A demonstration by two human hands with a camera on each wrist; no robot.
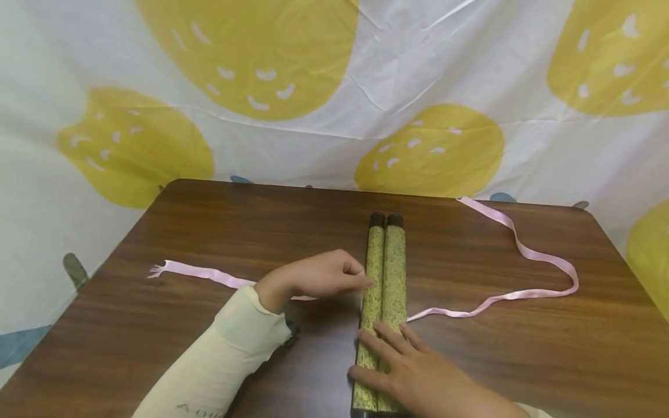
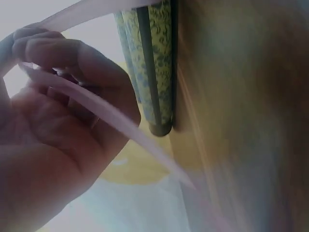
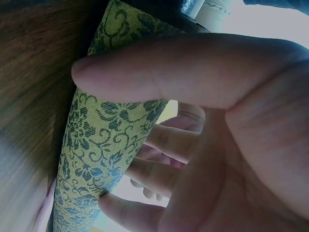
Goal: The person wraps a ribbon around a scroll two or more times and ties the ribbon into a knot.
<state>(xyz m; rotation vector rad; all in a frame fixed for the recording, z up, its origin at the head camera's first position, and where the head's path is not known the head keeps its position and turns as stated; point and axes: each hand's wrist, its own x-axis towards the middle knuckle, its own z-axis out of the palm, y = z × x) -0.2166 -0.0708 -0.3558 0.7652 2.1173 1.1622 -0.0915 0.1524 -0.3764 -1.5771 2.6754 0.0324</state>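
A scroll (image 1: 394, 273) covered in yellow-green floral brocade, wound into two side-by-side rolls with dark end caps, lies lengthwise on the table. A pink ribbon (image 2: 116, 118) passes through my left hand (image 1: 319, 276), whose curled fingers pinch it just left of the rolls. The ribbon's frayed end lies on the table to the left. My right hand (image 1: 413, 371) rests across the near part of both rolls with fingers spread and fairly straight. In the right wrist view, the thumb (image 3: 135, 72) lies over the brocade. The ribbon's course around the rolls is hidden.
Another length of pink ribbon (image 1: 543, 293) winds from the rolls' right side to the back edge of the brown wooden table (image 1: 522, 360). Behind the table hangs a white cloth (image 1: 292, 145) with yellow fruit shapes.
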